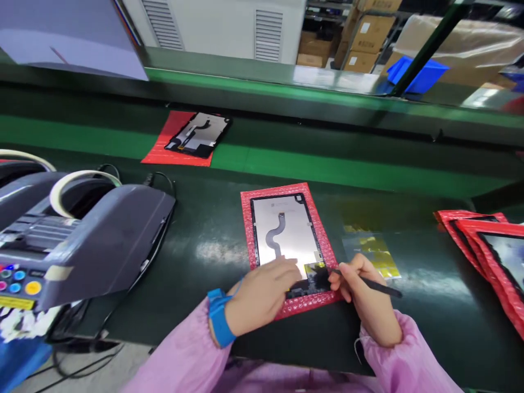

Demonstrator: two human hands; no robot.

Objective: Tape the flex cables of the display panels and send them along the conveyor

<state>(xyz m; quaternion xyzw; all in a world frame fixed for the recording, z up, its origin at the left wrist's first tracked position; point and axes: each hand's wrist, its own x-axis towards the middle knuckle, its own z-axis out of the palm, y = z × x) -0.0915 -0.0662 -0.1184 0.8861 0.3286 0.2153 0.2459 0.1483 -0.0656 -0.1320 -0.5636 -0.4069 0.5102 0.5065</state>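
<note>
A tablet screen panel (282, 218) lies back side up on a red bubble-wrap bag (245, 210), with a grey ribbon cable (273, 237) curving down its middle. My left hand (262, 292), with a blue wrist strap (220, 316), rests on the panel's lower left, its fingers laid flat; the thumb is hidden. Black tweezers (376, 286) are gripped in my right hand (364, 292). Their tip reaches the panel's lower right edge, beside a piece of yellow tape (314, 268). Right of the panel is a clear sheet with yellow tape pieces (379, 256).
At left stands a grey machine (110, 240) with coloured buttons and trailing cables. Another screen panel (208, 134) lies on a red bag (164, 144) at the back. Several red bags (470, 234) with panels are stacked at right. A raised ledge (262, 82) runs along the table's back.
</note>
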